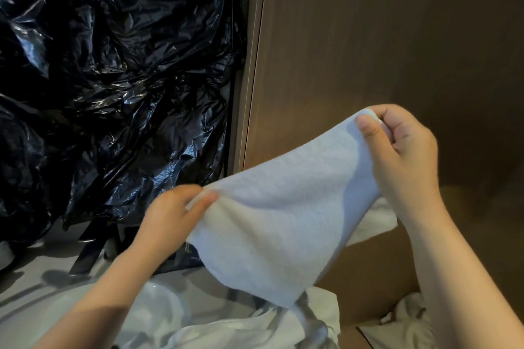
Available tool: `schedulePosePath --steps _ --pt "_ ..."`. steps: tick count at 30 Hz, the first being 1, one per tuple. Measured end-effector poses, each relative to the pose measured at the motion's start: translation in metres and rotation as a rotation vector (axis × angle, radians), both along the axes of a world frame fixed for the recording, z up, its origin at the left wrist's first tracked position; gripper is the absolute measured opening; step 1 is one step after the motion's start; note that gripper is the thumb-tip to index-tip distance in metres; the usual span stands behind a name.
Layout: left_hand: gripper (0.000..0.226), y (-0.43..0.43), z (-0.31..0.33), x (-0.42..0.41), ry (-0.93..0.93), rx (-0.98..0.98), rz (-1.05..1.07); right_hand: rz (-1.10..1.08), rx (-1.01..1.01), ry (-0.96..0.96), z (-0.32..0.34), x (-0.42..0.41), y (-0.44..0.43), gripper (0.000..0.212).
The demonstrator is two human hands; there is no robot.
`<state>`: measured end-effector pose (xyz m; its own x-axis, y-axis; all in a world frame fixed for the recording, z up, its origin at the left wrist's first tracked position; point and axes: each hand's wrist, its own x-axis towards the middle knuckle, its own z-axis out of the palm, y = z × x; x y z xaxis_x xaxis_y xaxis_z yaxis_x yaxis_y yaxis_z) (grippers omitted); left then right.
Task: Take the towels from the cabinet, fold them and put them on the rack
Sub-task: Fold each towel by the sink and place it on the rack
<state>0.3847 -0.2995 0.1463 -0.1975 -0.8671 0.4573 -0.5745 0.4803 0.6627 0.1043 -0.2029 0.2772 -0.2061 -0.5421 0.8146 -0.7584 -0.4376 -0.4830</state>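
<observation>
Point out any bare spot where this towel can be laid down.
Free: the pale surface at lower left, between the black plastic sheet and the left forearm; the brown patch between the held towel and the right forearm. The bottom middle is crowded with white cloth.

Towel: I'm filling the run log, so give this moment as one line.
left hand pinches towel corner | right hand pinches opposite corner, higher | towel stretched in air between them
</observation>
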Motion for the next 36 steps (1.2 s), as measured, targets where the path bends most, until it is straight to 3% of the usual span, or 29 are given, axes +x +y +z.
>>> schedulePosePath --steps 5,13,17,20,24,30,33,36 --pt "0.032 -0.020 0.042 0.010 0.174 -0.117 0.066 -0.046 -0.038 0.000 0.012 -0.016 -0.004 0.019" --pt "0.018 -0.022 0.029 0.029 0.032 -0.077 0.064 -0.111 -0.003 -0.088 -0.012 -0.033 -0.013 0.015" --pt "0.008 -0.021 0.033 0.032 0.156 -0.085 0.045 -0.152 0.026 -0.086 -0.024 -0.040 -0.018 0.018" --pt "0.001 -0.028 0.041 0.034 0.079 -0.167 0.048 -0.193 0.024 -0.094 -0.034 -0.046 -0.021 0.019" --pt "0.013 -0.037 0.038 0.029 -0.106 -0.238 0.075 -0.230 0.008 -0.055 -0.046 -0.051 -0.022 0.013" --pt "0.014 -0.032 0.016 0.027 0.132 -0.113 0.072 -0.260 0.072 -0.051 -0.072 -0.068 -0.026 0.014" --pt "0.016 -0.030 0.011 0.028 0.129 -0.123 0.022 -0.275 0.097 -0.099 -0.082 -0.072 -0.029 0.014" --pt "0.014 -0.033 0.009 0.035 -0.002 -0.130 -0.020 -0.285 0.096 -0.140 -0.088 -0.074 -0.032 0.014"
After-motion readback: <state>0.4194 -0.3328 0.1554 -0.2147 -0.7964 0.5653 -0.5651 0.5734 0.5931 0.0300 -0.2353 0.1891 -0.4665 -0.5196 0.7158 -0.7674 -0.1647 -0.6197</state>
